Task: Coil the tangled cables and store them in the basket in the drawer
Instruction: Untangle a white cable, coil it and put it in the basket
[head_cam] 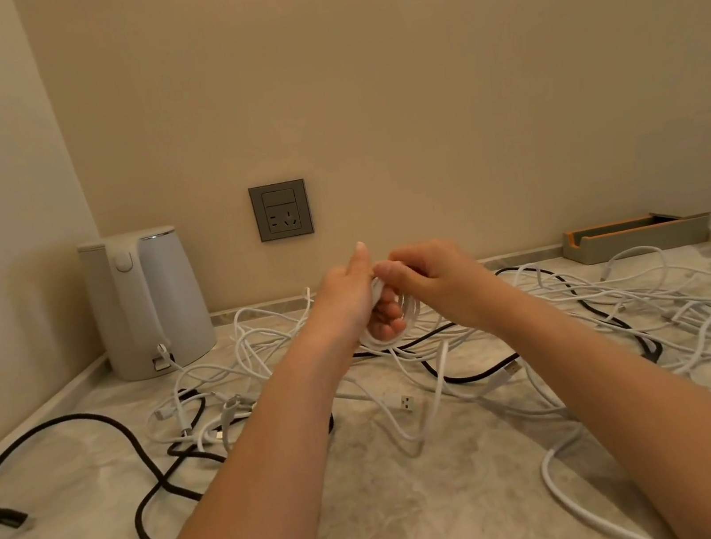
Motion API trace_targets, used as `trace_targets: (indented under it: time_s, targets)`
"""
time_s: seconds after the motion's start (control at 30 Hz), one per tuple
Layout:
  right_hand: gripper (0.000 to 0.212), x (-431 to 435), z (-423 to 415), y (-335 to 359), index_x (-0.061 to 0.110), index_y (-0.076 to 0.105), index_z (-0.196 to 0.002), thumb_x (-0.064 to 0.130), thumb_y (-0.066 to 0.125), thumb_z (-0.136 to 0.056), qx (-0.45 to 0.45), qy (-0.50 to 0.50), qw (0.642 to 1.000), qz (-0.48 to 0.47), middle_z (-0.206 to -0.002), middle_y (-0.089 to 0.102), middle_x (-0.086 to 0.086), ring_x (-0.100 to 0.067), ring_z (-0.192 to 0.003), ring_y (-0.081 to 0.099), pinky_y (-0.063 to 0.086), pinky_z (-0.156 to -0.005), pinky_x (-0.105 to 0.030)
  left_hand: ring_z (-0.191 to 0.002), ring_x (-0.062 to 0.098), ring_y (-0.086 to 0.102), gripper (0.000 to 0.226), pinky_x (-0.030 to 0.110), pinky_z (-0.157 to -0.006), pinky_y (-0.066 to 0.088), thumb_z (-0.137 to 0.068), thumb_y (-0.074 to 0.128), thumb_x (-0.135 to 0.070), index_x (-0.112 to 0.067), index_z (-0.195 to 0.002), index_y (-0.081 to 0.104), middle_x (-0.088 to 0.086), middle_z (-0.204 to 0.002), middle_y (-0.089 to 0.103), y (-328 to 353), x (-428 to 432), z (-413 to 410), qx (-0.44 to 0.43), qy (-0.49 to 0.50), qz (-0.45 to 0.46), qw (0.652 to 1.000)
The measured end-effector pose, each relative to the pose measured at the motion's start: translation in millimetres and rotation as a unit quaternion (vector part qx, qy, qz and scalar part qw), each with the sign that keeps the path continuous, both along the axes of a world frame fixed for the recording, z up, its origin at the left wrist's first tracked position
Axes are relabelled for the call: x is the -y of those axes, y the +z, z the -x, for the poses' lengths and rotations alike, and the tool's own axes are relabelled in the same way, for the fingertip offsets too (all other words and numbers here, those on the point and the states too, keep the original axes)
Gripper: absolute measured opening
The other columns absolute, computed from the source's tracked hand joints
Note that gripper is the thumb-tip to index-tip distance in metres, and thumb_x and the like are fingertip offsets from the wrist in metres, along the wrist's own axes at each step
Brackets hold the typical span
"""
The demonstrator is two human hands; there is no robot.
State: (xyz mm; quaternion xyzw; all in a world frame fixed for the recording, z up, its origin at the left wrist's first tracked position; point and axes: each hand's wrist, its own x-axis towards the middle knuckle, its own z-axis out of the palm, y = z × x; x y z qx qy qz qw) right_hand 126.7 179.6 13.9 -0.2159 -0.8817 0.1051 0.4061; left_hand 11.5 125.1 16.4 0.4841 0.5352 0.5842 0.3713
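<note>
Above the middle of the marble countertop (380,498), my left hand (351,300) holds a small coil of white cable (411,307), its fingers curled through the loops. My right hand (436,277) pinches the same cable at the top of the coil. The cable's loose tail (436,377) hangs from the coil to the counter. A tangle of white cables (677,311) spreads across the counter, mostly to the right. A thick black cable (113,428) snakes across the left side. No basket or drawer is in view.
A white electric kettle (147,302) stands at the back left corner. A grey wall socket (281,210) sits behind my hands. A shallow grey and orange tray (637,235) lies at the back right against the wall.
</note>
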Motion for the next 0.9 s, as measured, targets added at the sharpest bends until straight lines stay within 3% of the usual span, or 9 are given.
trace_targets:
  time_s: [0.1, 0.23, 0.33, 0.4, 0.5, 0.6, 0.67, 0.8, 0.9]
  targets:
    - [0.042, 3.4, 5.5, -2.0, 0.0, 0.052, -0.065, 0.029, 0.051, -0.096, 0.001, 0.002, 1.0, -0.009, -0.055, 0.039, 0.002, -0.01, -0.053, 0.032, 0.025, -0.052, -0.026, -0.027, 0.01, 0.036, 0.058, 0.015, -0.034, 0.028, -0.104, 0.025, -0.038, -0.009, -0.057, 0.043, -0.002, -0.035, 0.04, -2.4, -2.9, 7.1, -0.028, 0.061, -0.03, 0.997]
    - [0.04, 7.3, 12.3, -2.9, 0.014, 0.044, -0.06, 0.027, 0.051, -0.097, -0.051, 0.01, 0.998, 0.028, -0.052, 0.032, 0.008, -0.007, -0.049, 0.031, 0.026, -0.05, -0.021, -0.03, 0.01, 0.031, 0.056, 0.016, -0.036, 0.024, -0.105, 0.026, -0.033, -0.011, -0.055, 0.039, 0.0, -0.043, 0.036, -1.6, -3.8, 2.9, -0.027, 0.116, -0.103, 0.988]
    - [0.047, 9.4, 16.5, -4.8, -0.004, 0.055, -0.066, 0.032, 0.05, -0.095, -0.114, 0.004, 0.993, 0.019, -0.05, 0.032, 0.006, -0.009, -0.049, 0.03, 0.024, -0.048, -0.022, -0.041, 0.018, 0.037, 0.057, 0.029, -0.051, 0.033, -0.103, 0.031, -0.033, -0.01, -0.052, 0.043, 0.001, -0.043, 0.04, -4.1, -6.2, 0.7, -0.058, 0.162, -0.163, 0.972]
    - [0.045, 9.5, 17.7, -6.2, -0.01, 0.056, -0.069, 0.026, 0.051, -0.097, -0.157, -0.006, 0.987, 0.027, -0.05, 0.034, 0.004, -0.009, -0.05, 0.03, 0.023, -0.049, -0.023, -0.048, 0.017, 0.042, 0.054, 0.031, -0.057, 0.036, -0.102, 0.036, -0.035, -0.005, -0.06, 0.054, 0.004, -0.051, 0.048, -5.6, -5.6, -2.6, -0.059, 0.171, -0.192, 0.965]
    - [0.046, 8.0, 15.5, -6.0, -0.004, 0.049, -0.063, 0.026, 0.048, -0.098, -0.216, -0.03, 0.975, 0.043, -0.051, 0.033, 0.003, -0.009, -0.05, 0.028, 0.023, -0.048, -0.023, -0.049, 0.005, 0.043, 0.046, 0.023, -0.053, 0.04, -0.101, 0.038, -0.035, -0.007, -0.072, 0.06, -0.003, -0.055, 0.048, -7.4, -2.0, -11.2, -0.049, 0.156, -0.229, 0.96]
    - [0.044, 10.2, 15.7, -5.2, 0.009, 0.044, -0.059, 0.028, 0.049, -0.097, -0.261, -0.052, 0.963, 0.049, -0.049, 0.033, 0.006, -0.008, -0.047, 0.028, 0.023, -0.047, -0.021, -0.054, 0.009, 0.049, 0.04, 0.028, -0.048, 0.046, -0.101, 0.034, -0.037, -0.019, -0.077, 0.059, -0.002, -0.061, 0.05, -10.4, -0.6, -17.7, -0.038, 0.153, -0.235, 0.959]
    - [0.042, 16.2, 19.1, -7.6, 0.015, 0.04, -0.058, 0.03, 0.049, -0.097, -0.27, -0.056, 0.96, 0.053, -0.049, 0.034, 0.007, -0.007, -0.046, 0.029, 0.024, -0.047, -0.022, -0.051, 0.013, 0.053, 0.044, 0.031, -0.047, 0.049, -0.102, 0.029, -0.038, -0.019, -0.073, 0.056, 0.001, -0.061, 0.052, -11.3, -1.0, -19.6, -0.028, 0.176, -0.226, 0.958]
    - [0.042, 19.6, 21.7, -6.6, 0.014, 0.041, -0.061, 0.031, 0.042, -0.099, -0.243, -0.011, 0.963, 0.114, -0.05, 0.033, 0.01, -0.005, -0.047, 0.028, 0.024, -0.049, -0.022, -0.041, 0.005, 0.05, 0.056, 0.013, -0.044, 0.036, -0.104, 0.026, -0.031, -0.013, -0.056, 0.049, -0.002, -0.049, 0.05, -7.7, -1.4, -7.2, -0.109, 0.256, -0.244, 0.929]
    - [0.046, 16.0, 17.2, 1.7, 0.016, 0.047, -0.059, 0.028, 0.036, -0.102, -0.19, 0.034, 0.968, 0.161, -0.044, 0.035, 0.014, -0.003, -0.043, 0.029, 0.025, -0.047, -0.019, -0.045, 0.009, 0.049, 0.057, 0.024, -0.049, 0.039, -0.104, 0.027, -0.028, -0.011, -0.054, 0.048, 0.001, -0.049, 0.049, -2.9, -1.5, 9.1, -0.154, 0.277, -0.241, 0.917]
